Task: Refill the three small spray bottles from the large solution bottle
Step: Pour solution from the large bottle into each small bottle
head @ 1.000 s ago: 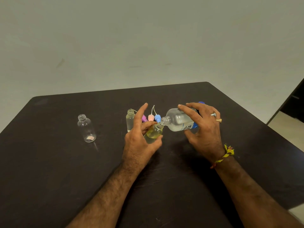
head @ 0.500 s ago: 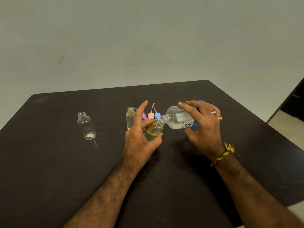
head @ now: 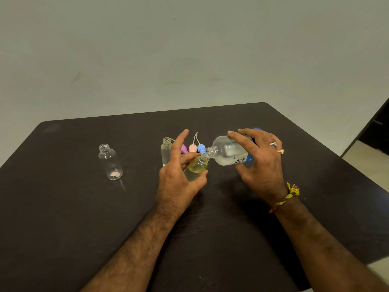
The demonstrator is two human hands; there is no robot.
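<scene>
Far left on the dark surface [head: 63, 207] we see an empty bottle [head: 110, 162] standing upright and uncapped, well apart, likely waiting its turn; nearer the middle another open bottle [head: 166, 151] stands beside three coloured spray caps [head: 192, 148], set aside so the necks stay open. Our left hand [head: 179, 178] has its grip wrapped round the small bottle [head: 195, 168] of yellowish liquid, tilting it toward the big bottle [head: 228, 151], which our right hand [head: 263, 165] clasps nearly on its side, mouth to mouth, so the liquid can run across without spilling.
</scene>
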